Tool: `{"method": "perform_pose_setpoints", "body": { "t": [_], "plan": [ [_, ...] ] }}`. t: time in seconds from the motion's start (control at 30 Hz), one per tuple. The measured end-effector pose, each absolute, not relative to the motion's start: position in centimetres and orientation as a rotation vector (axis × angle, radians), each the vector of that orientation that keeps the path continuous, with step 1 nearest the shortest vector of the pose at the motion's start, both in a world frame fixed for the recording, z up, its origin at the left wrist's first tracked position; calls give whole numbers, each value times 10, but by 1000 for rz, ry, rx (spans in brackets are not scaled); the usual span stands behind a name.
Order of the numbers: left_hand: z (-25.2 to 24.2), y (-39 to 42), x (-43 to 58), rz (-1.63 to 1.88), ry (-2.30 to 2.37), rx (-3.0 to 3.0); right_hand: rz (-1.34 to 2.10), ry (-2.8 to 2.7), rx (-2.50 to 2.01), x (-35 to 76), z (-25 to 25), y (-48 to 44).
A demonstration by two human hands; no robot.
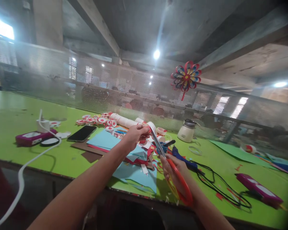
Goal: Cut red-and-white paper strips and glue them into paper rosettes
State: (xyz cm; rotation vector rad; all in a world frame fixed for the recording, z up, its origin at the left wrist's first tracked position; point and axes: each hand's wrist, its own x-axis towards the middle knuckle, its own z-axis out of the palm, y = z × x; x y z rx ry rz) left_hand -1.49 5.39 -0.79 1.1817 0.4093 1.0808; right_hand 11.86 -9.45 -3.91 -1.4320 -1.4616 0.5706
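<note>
My right hand point(176, 164) grips a pair of scissors point(157, 141) with a red-orange and yellow handle. The blades point up and away, their tips close to the fingers of my left hand point(136, 135). Those left fingers are pinched together at what looks like a small red piece of paper; its shape is mostly hidden. Beneath both hands lies a stack of light blue and red paper sheets point(103, 140), strewn with scraps. White rolls point(124, 120) and several red-and-white paper discs point(102, 120) sit just behind the stack.
A phone point(82, 133) and a purple power strip point(32, 138) with a white cable lie left. A blue glue gun point(183, 158), a cream jug point(186, 131) and another purple power strip point(259, 189) are right. A perforated screen point(124, 86) bearing a paper flower point(186, 76) runs behind the green table point(69, 159).
</note>
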Motion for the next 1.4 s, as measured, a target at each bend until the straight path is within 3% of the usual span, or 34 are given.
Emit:
{"method": "perform_pose_setpoints", "body": {
  "t": [1.4],
  "plan": [
    [-7,48,-16,935,235,1343,676,-1532,-1355,120,-42,-96]
  ]
}}
